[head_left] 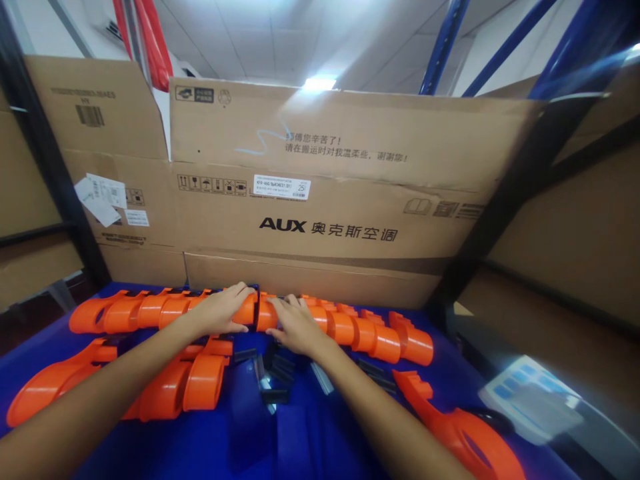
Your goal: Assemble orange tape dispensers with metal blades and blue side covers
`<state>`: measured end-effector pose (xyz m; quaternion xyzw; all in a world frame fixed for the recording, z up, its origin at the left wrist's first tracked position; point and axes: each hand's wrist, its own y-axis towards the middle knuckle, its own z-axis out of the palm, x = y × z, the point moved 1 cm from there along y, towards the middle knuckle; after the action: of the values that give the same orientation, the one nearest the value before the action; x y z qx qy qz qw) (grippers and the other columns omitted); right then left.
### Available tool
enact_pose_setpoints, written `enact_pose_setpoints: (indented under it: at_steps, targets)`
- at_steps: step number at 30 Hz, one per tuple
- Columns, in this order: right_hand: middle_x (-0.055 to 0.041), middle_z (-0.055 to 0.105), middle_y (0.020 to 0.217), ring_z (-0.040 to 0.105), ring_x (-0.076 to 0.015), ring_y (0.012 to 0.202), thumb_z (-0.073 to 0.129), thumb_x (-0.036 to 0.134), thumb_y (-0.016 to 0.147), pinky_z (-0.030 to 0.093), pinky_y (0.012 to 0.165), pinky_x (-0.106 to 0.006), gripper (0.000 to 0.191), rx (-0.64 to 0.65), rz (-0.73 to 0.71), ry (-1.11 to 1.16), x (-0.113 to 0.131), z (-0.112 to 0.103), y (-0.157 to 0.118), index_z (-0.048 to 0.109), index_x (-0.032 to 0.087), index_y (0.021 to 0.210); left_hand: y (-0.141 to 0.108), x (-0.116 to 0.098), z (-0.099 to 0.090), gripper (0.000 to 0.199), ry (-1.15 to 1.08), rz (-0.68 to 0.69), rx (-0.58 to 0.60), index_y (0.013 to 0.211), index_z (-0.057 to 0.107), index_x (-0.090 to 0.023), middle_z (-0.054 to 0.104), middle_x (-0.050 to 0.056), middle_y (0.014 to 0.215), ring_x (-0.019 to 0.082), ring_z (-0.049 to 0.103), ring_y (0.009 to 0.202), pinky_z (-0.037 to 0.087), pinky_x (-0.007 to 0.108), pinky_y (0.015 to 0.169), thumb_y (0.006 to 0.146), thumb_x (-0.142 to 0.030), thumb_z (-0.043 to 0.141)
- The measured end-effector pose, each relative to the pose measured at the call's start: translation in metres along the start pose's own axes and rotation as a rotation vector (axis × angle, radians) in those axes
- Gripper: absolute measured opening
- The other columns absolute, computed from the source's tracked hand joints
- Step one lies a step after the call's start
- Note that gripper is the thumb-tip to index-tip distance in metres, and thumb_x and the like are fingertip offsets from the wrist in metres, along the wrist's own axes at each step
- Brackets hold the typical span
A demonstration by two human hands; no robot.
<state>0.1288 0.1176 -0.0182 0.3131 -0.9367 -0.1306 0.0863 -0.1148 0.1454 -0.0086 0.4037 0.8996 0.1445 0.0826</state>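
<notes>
Head view: left hand [227,308] curled over an orange ring [246,311] in the back row, thumb and fingers around it. Right hand [295,325] bent over the next ring [267,313], just beside; can't tell how firm either grip is. More rings run out both sides on the blue tabletop [200,450]. Black strips [280,368] lie nearer the person, cardboard [320,200] behind.

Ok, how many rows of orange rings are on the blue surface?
2: a long back row, with the left hand and right hand at its middle, and a shorter front row at left, partly hidden behind the left forearm.
</notes>
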Motion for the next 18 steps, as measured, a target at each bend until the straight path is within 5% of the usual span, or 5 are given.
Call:
enact_pose_setpoints:
  at_steps: [10, 18]
  targets:
    - [-0.0135, 0.057, 0.146, 0.047, -0.0324, 0.119, 0.068, 0.041, 0.092, 0.036, 0.101, -0.048, 0.066, -0.022, -0.01, 0.03, 0.006, -0.012, -0.005, 0.042, 0.023, 0.15, -0.001, 0.0, 0.012, 0.076, 0.001, -0.011, 0.065, 0.142, 0.051, -0.017, 0.059, 0.023, 0.14, 0.041, 0.053, 0.133, 0.038, 0.055, 0.109, 0.086, -0.068, 0.059]
    - [-0.0136, 0.05, 0.154, 0.046, -0.0346, 0.121, 0.058, 0.045, 0.098, 0.037, 0.1, -0.049, 0.065, -0.104, 0.005, 0.066, 0.014, -0.055, -0.025, 0.036, 0.024, 0.155, 0.0, -0.017, -0.02, 0.089, -0.121, -0.09, -0.011, 0.155, 0.038, -0.015, 0.05, 0.025, 0.152, 0.042, 0.045, 0.141, 0.033, 0.057, 0.114, 0.087, -0.067, 0.06]
